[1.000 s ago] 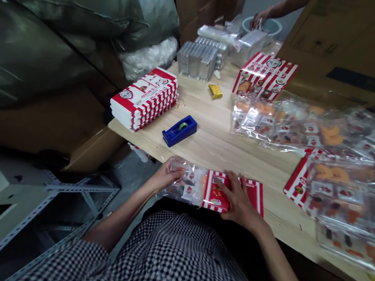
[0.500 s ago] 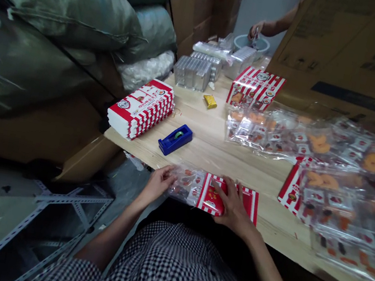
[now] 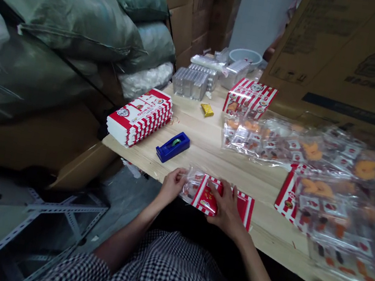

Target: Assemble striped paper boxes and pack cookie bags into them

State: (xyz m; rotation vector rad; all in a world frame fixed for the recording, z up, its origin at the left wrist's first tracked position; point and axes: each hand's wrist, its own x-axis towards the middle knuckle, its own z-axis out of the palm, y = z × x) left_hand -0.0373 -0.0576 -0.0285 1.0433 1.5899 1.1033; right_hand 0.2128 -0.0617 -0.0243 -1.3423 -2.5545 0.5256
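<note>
At the table's front edge lies a red-and-white striped card package (image 3: 244, 206). My right hand (image 3: 228, 208) rests over it with fingers spread, pressing on the red face. A clear plastic bag (image 3: 193, 184) with small pieces inside sticks out at the card's left end. My left hand (image 3: 173, 185) is closed, pinching the bag's left end between thumb and fingers. Whether the bag lies inside the card or under it I cannot tell. Just beyond my hands sits a blue tape dispenser (image 3: 173, 146).
A stack of striped cards (image 3: 140, 115) stands left, a small yellow packet (image 3: 207, 110) mid-table. Filled clear bags (image 3: 339, 206) cover the right side. Behind are clear plastic trays (image 3: 189, 82), a striped box (image 3: 251, 97), a bowl (image 3: 246, 56) and a big carton (image 3: 350, 58).
My left hand has moved right with the bag's end, so less of the bag shows beside the card. My right hand stays on the card. Another person's hand has left the bowl.
</note>
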